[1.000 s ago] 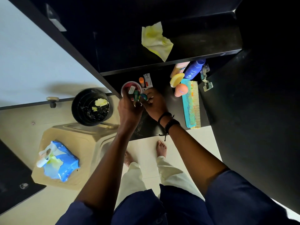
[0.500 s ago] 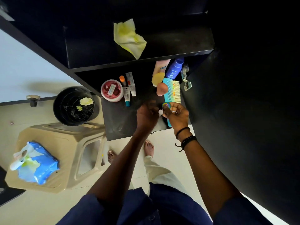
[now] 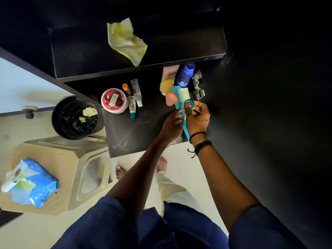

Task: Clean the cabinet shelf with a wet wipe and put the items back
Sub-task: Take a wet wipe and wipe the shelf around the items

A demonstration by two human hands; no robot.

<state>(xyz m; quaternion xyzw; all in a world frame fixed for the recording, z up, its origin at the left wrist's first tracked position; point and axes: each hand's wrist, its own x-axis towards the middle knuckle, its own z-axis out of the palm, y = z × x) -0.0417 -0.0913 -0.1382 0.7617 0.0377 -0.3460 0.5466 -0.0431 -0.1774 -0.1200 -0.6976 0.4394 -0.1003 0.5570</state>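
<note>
A crumpled yellow wet wipe (image 3: pixel 125 42) lies on the black upper shelf (image 3: pixel 80 56). On the lower shelf (image 3: pixel 129 133) are a red round tub (image 3: pixel 114 100), three small tubes (image 3: pixel 136 92), a peach lotion bottle (image 3: pixel 169 73), a blue bottle (image 3: pixel 186 74), a yellow sponge (image 3: pixel 166 86), a pink blender sponge (image 3: pixel 171 98) and a teal comb (image 3: pixel 181 93). My right hand (image 3: pixel 197 117) holds a small round colourful tin (image 3: pixel 189 103) above the comb. My left hand (image 3: pixel 171 124) touches it from the left with curled fingers; what they hold is hidden.
A black bin (image 3: pixel 75 117) holding used wipes stands left of the shelf. A beige plastic stool (image 3: pixel 71 159) carries a blue wipes pack (image 3: pixel 30 186). A metal hinge (image 3: pixel 198 87) sits by the dark cabinet wall (image 3: pixel 269 105) on the right. My bare feet are below the shelf edge.
Both hands have moved from the red tub on the left across to the right, over the comb. The round tin travelled with my right hand.
</note>
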